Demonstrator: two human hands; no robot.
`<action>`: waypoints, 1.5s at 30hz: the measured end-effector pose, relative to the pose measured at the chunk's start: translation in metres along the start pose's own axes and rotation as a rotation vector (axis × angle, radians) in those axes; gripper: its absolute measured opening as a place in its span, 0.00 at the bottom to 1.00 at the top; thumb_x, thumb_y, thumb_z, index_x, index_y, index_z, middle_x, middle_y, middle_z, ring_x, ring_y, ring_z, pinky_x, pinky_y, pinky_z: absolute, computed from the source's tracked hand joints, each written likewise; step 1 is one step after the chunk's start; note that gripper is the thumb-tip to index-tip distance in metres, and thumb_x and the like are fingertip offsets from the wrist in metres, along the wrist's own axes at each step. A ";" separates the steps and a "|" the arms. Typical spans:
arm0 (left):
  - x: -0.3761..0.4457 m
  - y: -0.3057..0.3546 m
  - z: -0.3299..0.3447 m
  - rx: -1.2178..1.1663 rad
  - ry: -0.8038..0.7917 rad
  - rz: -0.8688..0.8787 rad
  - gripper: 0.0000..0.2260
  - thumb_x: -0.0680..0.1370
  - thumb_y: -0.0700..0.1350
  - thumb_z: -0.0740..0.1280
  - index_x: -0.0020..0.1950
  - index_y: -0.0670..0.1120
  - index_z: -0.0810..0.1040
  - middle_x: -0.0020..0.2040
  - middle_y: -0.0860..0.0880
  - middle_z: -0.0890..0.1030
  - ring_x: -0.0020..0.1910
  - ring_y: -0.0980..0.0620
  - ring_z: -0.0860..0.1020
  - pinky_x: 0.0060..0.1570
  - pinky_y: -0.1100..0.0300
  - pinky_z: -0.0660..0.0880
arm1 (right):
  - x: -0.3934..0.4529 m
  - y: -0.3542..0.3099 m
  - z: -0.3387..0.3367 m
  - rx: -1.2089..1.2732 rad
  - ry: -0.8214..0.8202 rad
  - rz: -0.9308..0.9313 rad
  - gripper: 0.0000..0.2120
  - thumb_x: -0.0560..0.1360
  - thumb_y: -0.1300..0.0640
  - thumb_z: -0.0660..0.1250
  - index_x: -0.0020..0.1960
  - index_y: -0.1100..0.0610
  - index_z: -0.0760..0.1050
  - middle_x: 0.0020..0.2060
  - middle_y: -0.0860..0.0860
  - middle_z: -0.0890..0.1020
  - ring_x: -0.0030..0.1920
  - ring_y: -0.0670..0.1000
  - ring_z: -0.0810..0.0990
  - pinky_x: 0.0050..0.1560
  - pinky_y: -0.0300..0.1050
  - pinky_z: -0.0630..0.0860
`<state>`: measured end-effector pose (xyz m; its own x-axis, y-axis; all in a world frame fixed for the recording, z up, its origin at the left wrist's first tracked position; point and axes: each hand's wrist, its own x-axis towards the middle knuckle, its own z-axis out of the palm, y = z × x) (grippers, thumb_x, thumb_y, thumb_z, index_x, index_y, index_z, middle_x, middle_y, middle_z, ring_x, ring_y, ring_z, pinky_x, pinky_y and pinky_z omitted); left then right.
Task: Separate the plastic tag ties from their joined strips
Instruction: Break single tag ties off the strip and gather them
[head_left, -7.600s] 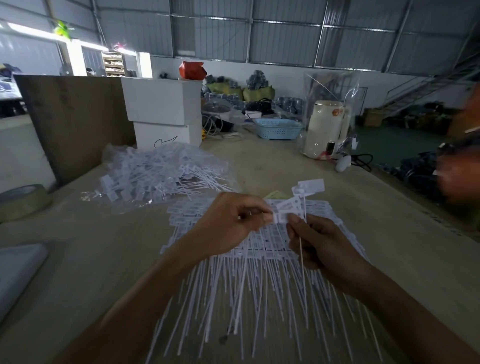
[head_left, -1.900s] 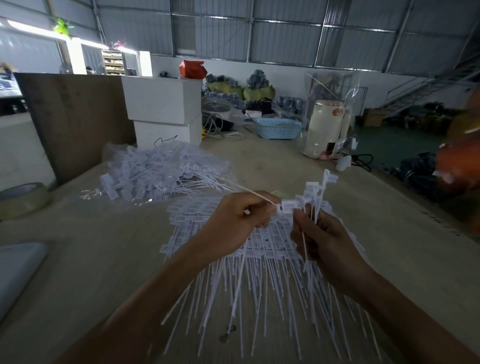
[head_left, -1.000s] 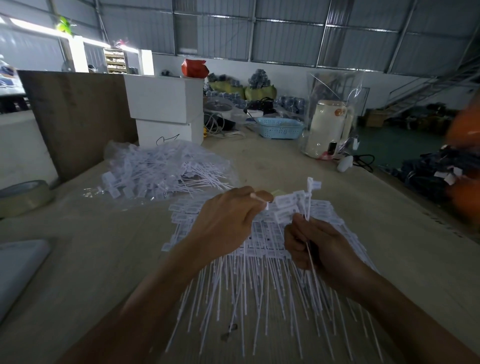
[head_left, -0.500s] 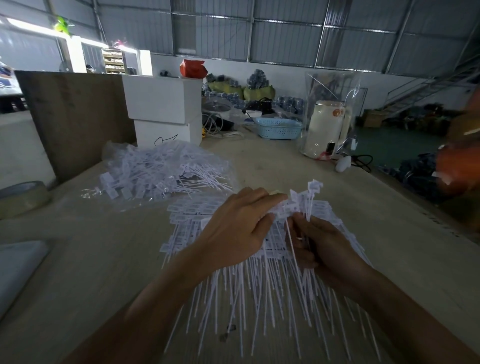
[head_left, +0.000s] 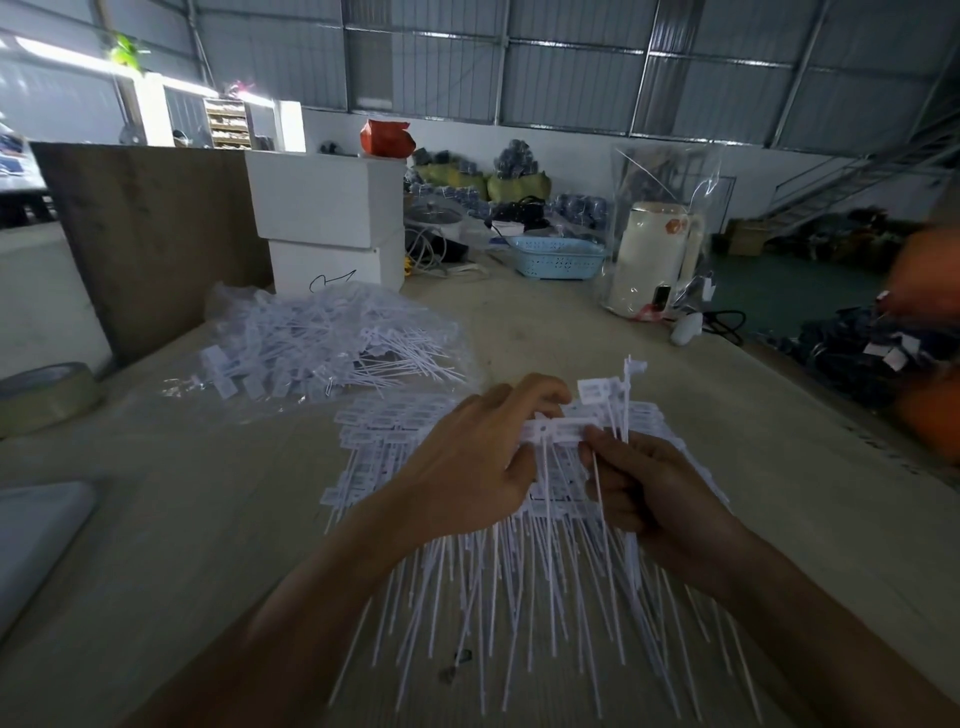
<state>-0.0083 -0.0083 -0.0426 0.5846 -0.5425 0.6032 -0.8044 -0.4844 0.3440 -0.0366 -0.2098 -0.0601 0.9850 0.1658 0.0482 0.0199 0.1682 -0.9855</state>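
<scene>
L hand (head_left: 467, 462) & R hand (head_left: 649, 488) both pinch one joined strip (head_left: 563, 431) of tag ties at frame ctr, fingers curled on it, tails hanging to 6 o'clock. Under it, stack of strips (head_left: 384, 421) on table (head_left: 182, 519). Bagged loose ties (head_left: 322, 343) at 10 o'clock.

The left hand (head_left: 470, 467) covers the left end of the joined strip (head_left: 558, 432), so its fingertips' hold there cannot be made out, and the right hand (head_left: 657, 493) hides the lower stems of the 1 bunch it holds. Both forearms run off the near edge, as do the tails of the flat pile of ties (head_left: 519, 597). At the far right an orange shape (head_left: 930, 415) is blurred and cut by the edge; print on the tags is too small to read.
</scene>
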 end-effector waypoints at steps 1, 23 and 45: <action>0.000 -0.001 -0.001 0.014 0.017 0.003 0.23 0.74 0.38 0.64 0.66 0.55 0.65 0.60 0.54 0.78 0.56 0.51 0.76 0.54 0.51 0.74 | 0.000 0.000 -0.001 0.022 0.004 -0.001 0.14 0.78 0.50 0.66 0.36 0.55 0.76 0.28 0.48 0.55 0.27 0.47 0.51 0.22 0.37 0.55; 0.002 -0.001 -0.002 0.265 0.118 0.058 0.11 0.75 0.42 0.71 0.57 0.45 0.83 0.50 0.48 0.83 0.49 0.44 0.80 0.46 0.50 0.76 | -0.001 0.002 0.001 -0.093 0.003 -0.106 0.14 0.77 0.52 0.65 0.37 0.58 0.76 0.25 0.50 0.57 0.24 0.47 0.54 0.23 0.38 0.59; 0.005 -0.012 0.001 -0.434 0.020 -0.257 0.06 0.76 0.37 0.71 0.39 0.37 0.81 0.38 0.62 0.83 0.28 0.55 0.79 0.33 0.57 0.77 | -0.002 0.004 0.000 -0.131 -0.080 -0.269 0.15 0.78 0.51 0.65 0.36 0.58 0.73 0.25 0.51 0.61 0.24 0.48 0.56 0.25 0.39 0.60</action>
<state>0.0042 -0.0060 -0.0441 0.7707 -0.4278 0.4722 -0.6071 -0.2680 0.7481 -0.0386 -0.2099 -0.0643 0.9247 0.2092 0.3181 0.3056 0.0907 -0.9478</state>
